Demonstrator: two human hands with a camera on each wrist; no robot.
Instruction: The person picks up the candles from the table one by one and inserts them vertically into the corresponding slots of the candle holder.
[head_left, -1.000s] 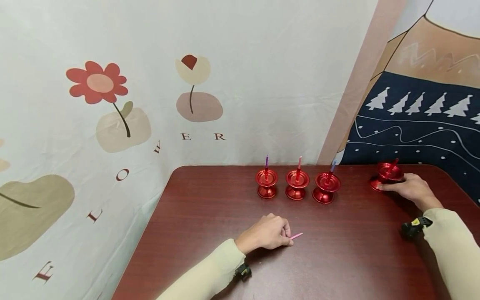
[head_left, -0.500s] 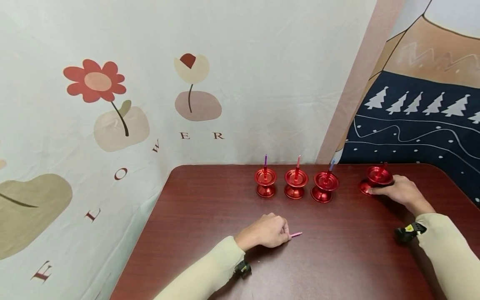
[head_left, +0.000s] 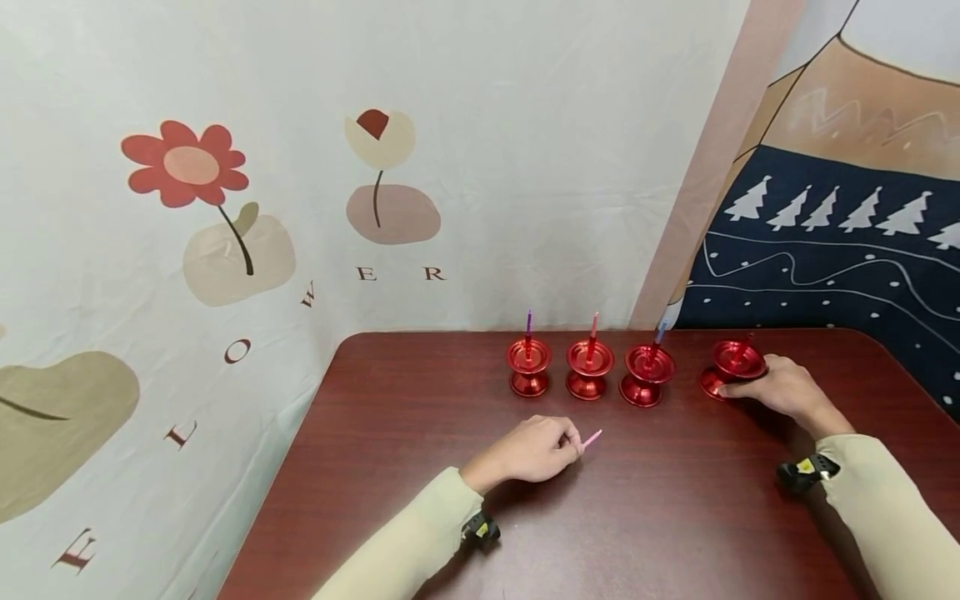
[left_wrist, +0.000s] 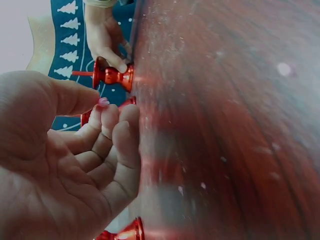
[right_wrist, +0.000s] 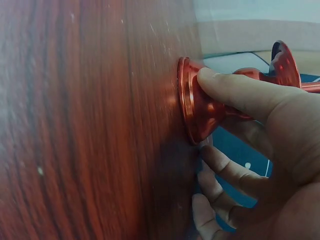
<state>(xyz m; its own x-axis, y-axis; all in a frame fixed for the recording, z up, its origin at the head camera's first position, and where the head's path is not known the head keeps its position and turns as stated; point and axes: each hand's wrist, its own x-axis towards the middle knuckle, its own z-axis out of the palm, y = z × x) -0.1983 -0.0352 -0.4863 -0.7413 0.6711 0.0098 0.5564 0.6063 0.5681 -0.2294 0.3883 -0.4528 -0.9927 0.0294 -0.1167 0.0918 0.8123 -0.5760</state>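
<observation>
My left hand [head_left: 542, 448] pinches a thin pink candle [head_left: 592, 438] between thumb and fingertips, close over the table; the candle points up and to the right. In the left wrist view only the candle's end [left_wrist: 103, 101] shows at the fingertips. At the right, my right hand [head_left: 786, 388] grips a shiny red candle holder [head_left: 738, 360] low down, thumb on its flared base [right_wrist: 197, 102]. A red tube rises from that holder's dish, with no coloured candle in it. To its left stand three like holders bearing a purple candle [head_left: 528, 322], a pink candle [head_left: 596, 325] and a blue candle [head_left: 661, 332].
The holders line the back of the dark red-brown table [head_left: 420, 392]. Behind it hangs a pale cloth with flower prints [head_left: 510, 200], meeting a dark blue printed panel [head_left: 810, 267] at the right. Dark wrist cameras [head_left: 806, 473] sit below both hands.
My right hand has slid the candle holder leftward, nearer the other three. My left hand has lifted slightly and moved farther from me, tilting the pink candle more upward.
</observation>
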